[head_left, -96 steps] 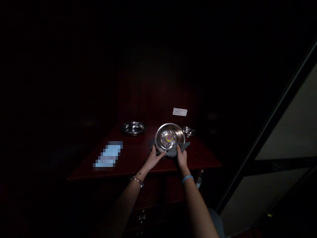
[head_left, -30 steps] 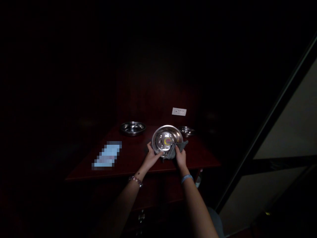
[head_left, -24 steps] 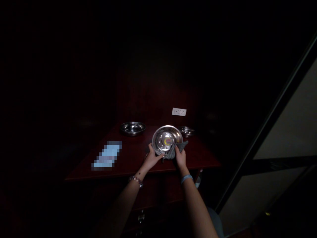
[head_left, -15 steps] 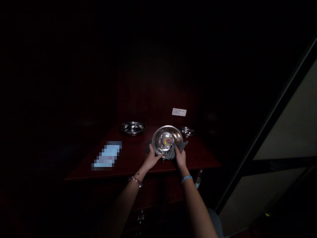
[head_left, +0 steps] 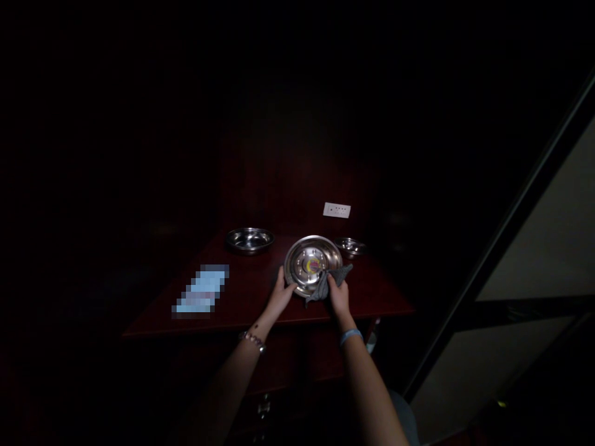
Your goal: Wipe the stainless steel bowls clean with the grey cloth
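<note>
A round steel bowl [head_left: 304, 263] with a yellow and red sticker inside is tilted towards me above the dark red table [head_left: 251, 303]. My left hand [head_left: 281, 296] grips its lower left rim, thumb over the edge. My right hand [head_left: 339, 297] is closed on a grey cloth [head_left: 320, 288], which lies against the bowl's lower right side. Behind to the left, another steel bowl [head_left: 250, 240] sits on the table. A smaller steel bowl [head_left: 352, 247] stands at the back right, partly hidden by the held one.
A blurred light-blue patch [head_left: 202, 291] lies on the table's left part. On the back wall is a white socket plate [head_left: 337, 210]. Below the table show a drawer handle [head_left: 264, 406] and a bottle [head_left: 372, 337] at the right.
My left hand has shifted slightly left along the rim, and the held bowl has turned a little, its sticker now at a different angle. My right hand with the cloth has barely moved.
</note>
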The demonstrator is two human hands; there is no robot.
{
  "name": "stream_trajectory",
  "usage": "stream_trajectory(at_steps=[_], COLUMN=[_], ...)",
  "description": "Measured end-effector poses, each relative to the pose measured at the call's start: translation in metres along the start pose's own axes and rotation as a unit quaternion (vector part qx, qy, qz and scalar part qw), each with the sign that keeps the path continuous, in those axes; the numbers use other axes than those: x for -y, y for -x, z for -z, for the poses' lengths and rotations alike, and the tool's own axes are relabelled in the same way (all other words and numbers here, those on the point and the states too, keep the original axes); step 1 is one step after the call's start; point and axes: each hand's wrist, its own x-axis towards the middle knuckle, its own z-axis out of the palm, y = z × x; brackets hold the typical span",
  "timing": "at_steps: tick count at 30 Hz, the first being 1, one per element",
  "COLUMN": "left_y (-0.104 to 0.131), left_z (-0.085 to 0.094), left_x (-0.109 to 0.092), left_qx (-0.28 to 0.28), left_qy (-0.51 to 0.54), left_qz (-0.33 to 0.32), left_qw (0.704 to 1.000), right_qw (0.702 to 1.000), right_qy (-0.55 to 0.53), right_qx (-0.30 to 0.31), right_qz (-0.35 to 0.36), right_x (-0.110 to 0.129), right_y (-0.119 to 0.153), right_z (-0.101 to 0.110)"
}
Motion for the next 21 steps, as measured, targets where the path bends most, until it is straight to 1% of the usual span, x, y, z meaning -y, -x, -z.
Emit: stream_trajectory(at_steps=[3, 7, 15, 21], left_y=[0.002, 0.004, 0.003, 0.002], left_z=[-0.001, -0.002, 0.001, 0.002], left_x=[-0.008, -0.014, -0.001, 0.004], left_qx=[-0.001, -0.028, -0.002, -0.008], left_qy=[0.015, 0.011, -0.002, 0.015], left_qz=[0.025, 0.047, 0.051, 0.053], left_qw=[1.000, 0.998, 0.999, 0.998], right_qw=[1.000, 1.000, 1.000, 1.000], right_qy=[-0.005, 0.004, 0.007, 0.011], right_qx=[0.008, 0.007, -0.011, -0.021], right_qz=[0.004, 0.002, -0.013, -0.014], right_x=[-0.002, -0.005, -0.006, -0.006], right_y=[-0.002, -0.003, -0.003, -0.004], right_z=[0.000, 0.000, 0.001, 0.002])
